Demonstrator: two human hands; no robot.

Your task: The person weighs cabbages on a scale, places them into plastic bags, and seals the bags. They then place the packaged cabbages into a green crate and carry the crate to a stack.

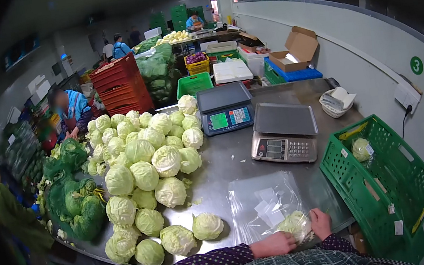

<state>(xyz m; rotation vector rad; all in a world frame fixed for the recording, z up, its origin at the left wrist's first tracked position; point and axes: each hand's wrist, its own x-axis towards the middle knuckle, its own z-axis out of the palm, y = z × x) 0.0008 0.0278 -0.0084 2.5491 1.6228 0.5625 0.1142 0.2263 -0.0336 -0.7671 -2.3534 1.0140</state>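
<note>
At the front edge of the metal table, a pale green cabbage (295, 224) lies under or inside clear plastic film. My left hand (276, 243) presses against its left side, fingers curled on the plastic. On the other side, my right hand (320, 224) pinches the film close to the cabbage. Just beyond them a stack of clear plastic bags (244, 195) lies flat, with white paper labels (269, 208) on it. To the left is a large heap of loose cabbages (145, 176), the nearest one (207, 226) a short way from my left hand.
Two weighing scales, one blue (225, 108) and one silver (284, 133), stand behind the bags. A tilted green crate (385, 185) at right holds a wrapped cabbage (362, 150). A white basket (336, 102) sits near the wall. Co-workers (72, 110) stand beyond the heap, near green net sacks (77, 204).
</note>
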